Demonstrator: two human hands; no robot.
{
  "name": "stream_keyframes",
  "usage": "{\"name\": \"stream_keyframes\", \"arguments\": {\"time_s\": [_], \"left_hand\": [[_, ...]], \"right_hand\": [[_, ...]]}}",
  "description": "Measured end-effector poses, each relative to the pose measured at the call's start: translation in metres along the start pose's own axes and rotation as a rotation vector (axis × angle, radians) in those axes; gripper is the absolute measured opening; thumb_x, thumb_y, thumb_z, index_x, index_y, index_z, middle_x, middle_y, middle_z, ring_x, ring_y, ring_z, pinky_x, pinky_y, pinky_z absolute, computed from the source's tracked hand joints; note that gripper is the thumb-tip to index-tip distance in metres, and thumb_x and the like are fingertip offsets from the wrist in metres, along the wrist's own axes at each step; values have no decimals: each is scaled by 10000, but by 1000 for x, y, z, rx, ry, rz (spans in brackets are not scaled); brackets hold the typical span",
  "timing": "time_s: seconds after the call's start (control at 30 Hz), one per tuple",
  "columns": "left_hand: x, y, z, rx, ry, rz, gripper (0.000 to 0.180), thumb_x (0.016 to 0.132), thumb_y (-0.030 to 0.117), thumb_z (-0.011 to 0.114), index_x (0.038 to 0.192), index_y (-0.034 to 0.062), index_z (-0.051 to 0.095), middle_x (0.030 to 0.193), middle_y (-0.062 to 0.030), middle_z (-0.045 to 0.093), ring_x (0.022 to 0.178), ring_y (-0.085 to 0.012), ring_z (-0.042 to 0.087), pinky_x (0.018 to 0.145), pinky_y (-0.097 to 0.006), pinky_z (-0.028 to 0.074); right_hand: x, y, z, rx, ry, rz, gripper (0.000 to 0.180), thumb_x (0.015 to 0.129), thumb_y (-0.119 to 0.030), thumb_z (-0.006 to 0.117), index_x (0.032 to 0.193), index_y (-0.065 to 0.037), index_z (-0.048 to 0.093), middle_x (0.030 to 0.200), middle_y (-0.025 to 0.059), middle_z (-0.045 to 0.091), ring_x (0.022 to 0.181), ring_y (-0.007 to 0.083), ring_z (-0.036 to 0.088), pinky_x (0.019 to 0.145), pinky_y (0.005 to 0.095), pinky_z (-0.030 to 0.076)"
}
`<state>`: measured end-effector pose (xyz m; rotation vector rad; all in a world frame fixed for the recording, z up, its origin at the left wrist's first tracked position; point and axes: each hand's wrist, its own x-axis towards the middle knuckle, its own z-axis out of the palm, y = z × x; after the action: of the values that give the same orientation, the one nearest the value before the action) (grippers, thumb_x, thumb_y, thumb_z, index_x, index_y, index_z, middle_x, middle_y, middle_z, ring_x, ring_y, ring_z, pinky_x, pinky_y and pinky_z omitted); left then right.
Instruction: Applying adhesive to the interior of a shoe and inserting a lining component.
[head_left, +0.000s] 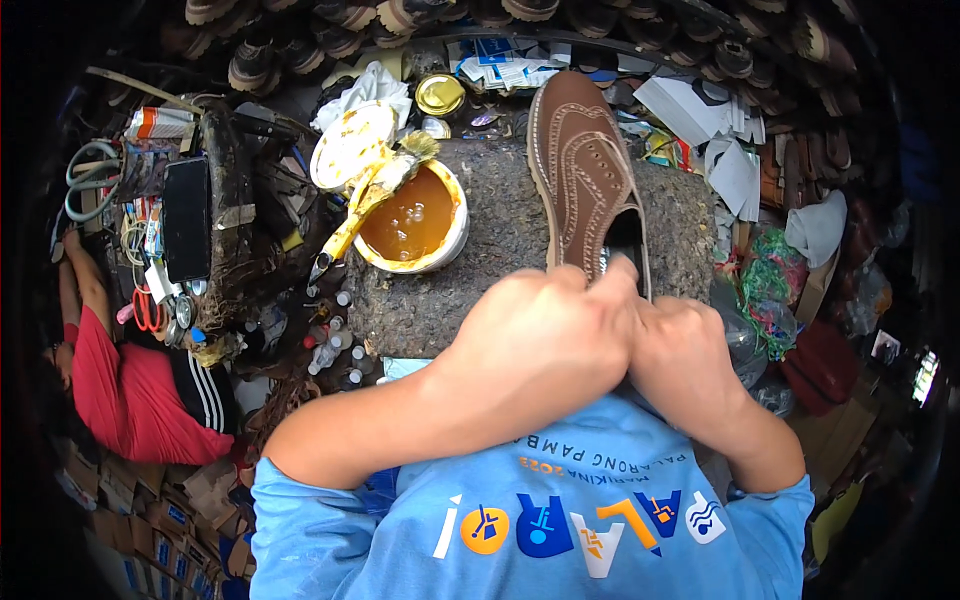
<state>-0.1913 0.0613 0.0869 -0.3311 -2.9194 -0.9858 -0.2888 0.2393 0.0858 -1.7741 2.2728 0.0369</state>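
A brown perforated leather shoe (580, 170) lies toe-away on a rough dark work block (470, 270). My left hand (540, 340) grips its heel end, with fingertips pressed at the rim of the opening. My right hand (685, 360) closes on the same heel end from the right side, touching the left hand. The heel itself is hidden under both hands.
An open can of amber glue (415, 225) with a glue-caked brush (365, 205) across it sits on the block's left. A lid (350, 145), small bottles (335, 335), a phone (187, 220) and tools crowd the left. Another person in red (120, 385) sits at far left. Shoes line the back.
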Motion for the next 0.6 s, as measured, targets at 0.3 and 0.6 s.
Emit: {"name": "stream_keyframes", "arguments": {"time_s": [0.3, 0.6], "left_hand": [[56, -15, 4, 445, -598, 47, 136, 823, 131, 659, 799, 23, 738, 853, -166, 727, 718, -312, 742, 608, -417, 600], [75, -15, 9, 592, -835, -80, 150, 883, 129, 612, 903, 46, 736, 843, -149, 735, 829, -344, 731, 702, -443, 589]], "right_hand": [[3, 16, 16, 193, -48, -103, 79, 781, -116, 646, 784, -59, 701, 720, 134, 724, 664, 270, 743, 558, 395, 572], [5, 20, 35, 316, 190, -127, 75, 798, -127, 649, 767, -74, 693, 669, 109, 716, 628, 256, 741, 536, 382, 569]]}}
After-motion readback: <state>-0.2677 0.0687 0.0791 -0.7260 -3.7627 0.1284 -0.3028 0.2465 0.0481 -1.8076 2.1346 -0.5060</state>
